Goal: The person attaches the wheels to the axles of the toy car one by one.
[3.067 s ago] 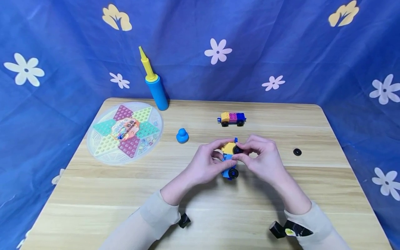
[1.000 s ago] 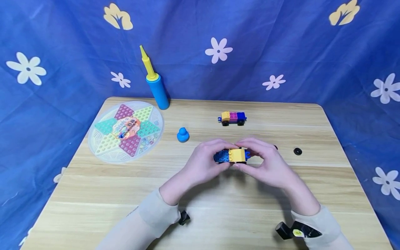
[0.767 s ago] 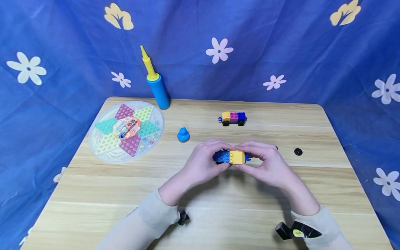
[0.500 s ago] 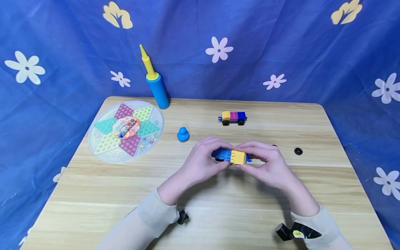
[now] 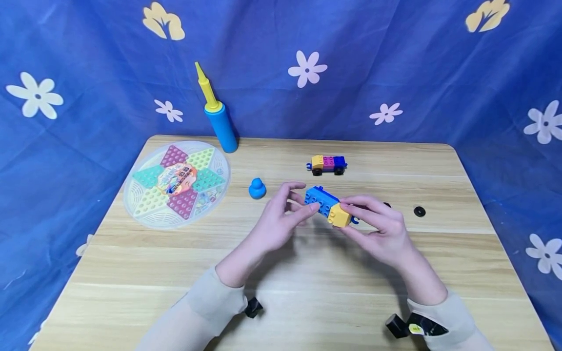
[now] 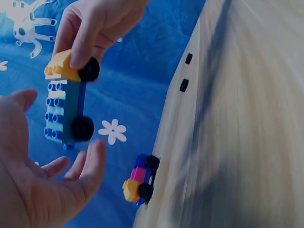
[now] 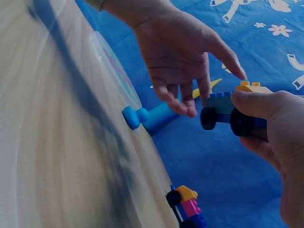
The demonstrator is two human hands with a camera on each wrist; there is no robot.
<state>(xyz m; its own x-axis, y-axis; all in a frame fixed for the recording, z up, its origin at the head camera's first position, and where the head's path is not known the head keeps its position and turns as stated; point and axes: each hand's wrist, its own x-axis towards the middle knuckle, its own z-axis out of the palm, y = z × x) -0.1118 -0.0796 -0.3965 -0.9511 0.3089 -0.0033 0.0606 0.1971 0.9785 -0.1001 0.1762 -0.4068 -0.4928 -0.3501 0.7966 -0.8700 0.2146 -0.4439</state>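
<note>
1. we grip the blue and yellow brick car [image 5: 328, 207] with our right hand [image 5: 377, 229] at its yellow end, thumb and fingers curled round that end. that lifts the car clear of the table [image 5: 307, 302] and leaves its blue body and black wheels free, which we judge is why it is held by the end.
2. our left hand [image 5: 276, 222] is open, fingers loosely spread; in the head view a fingertip seems to reach the blue end of the car, but the left wrist view shows a gap between palm and car, so we cannot tell if it touches.
3. the car sits in the air between the two hands, tilted, its blue end pointing far and left and its yellow end near and right, inside the right hand (studs face up toward the head camera).
4. a second brick car [image 5: 327, 164], yellow, pink and blue, stands on its wheels on the far part of the table, well apart from the hands.
5. two small black wheels [image 5: 419, 211] lie on the table to the right of the right hand, one partly hidden behind it.
6. to the left, a blue knob-shaped piece [image 5: 256, 189] stands near the left hand; further left lies a round chequers board [image 5: 175, 183], and a blue and yellow pump [image 5: 217, 117] stands at the far edge.
</note>
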